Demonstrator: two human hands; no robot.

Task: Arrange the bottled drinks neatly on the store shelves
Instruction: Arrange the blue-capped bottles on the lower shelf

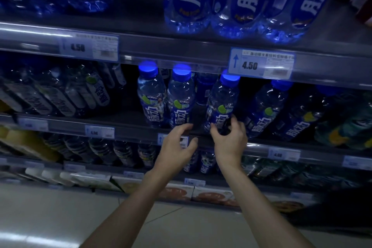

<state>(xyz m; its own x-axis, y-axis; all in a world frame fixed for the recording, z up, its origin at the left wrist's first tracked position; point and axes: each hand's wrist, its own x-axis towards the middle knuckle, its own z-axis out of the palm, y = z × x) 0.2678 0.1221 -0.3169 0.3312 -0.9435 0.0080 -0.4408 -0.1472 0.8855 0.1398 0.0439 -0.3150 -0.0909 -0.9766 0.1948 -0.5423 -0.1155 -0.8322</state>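
Note:
Blue-capped drink bottles with blue labels stand on the middle shelf point(124, 127). My right hand point(229, 141) grips the base of one tilted bottle point(221, 104), which leans with its cap to the right. A dark gap separates it from two upright bottles point(180, 98) on its left. My left hand point(177, 143) hovers at the shelf edge just below those two, fingers curled and apart, holding nothing. More of the same bottles point(265, 110) lean to the right of the held one.
Larger blue bottles point(241, 0) fill the shelf above, with 4.50 price tags point(261, 63) on its rail. White-labelled bottles point(60, 94) lie at the left. Lower shelves hold more bottles and cartons point(177, 191). A pale floor lies below.

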